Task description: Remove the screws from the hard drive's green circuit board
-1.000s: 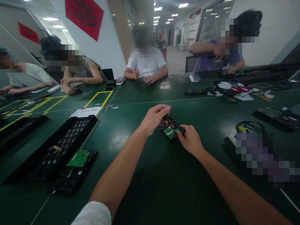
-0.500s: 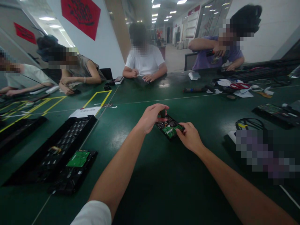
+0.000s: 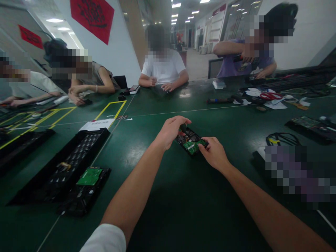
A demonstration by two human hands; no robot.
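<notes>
A black hard drive (image 3: 189,148) with a green circuit board lies at a slant on the dark green table, between my hands. My right hand (image 3: 215,153) pinches its right-hand edge, thumb and fingers closed near the board's corner. At the far left end of the drive, my left hand (image 3: 172,132) curves over it with thumb and forefinger closed around a small dark piece (image 3: 183,128). What this piece is, I cannot make out. My left fingers partly hide that end of the drive.
To the left lie a long black tray (image 3: 78,154) and another hard drive (image 3: 90,176) with a green board. A coiled black cable (image 3: 282,139) and another black device with a circuit board (image 3: 311,127) are at right. Several people sit across the table; a screwdriver-like tool (image 3: 219,100) lies nearer them.
The whole view has shifted slightly. Both hands stay at the drive with nearly the same hold; little else visibly differs.
</notes>
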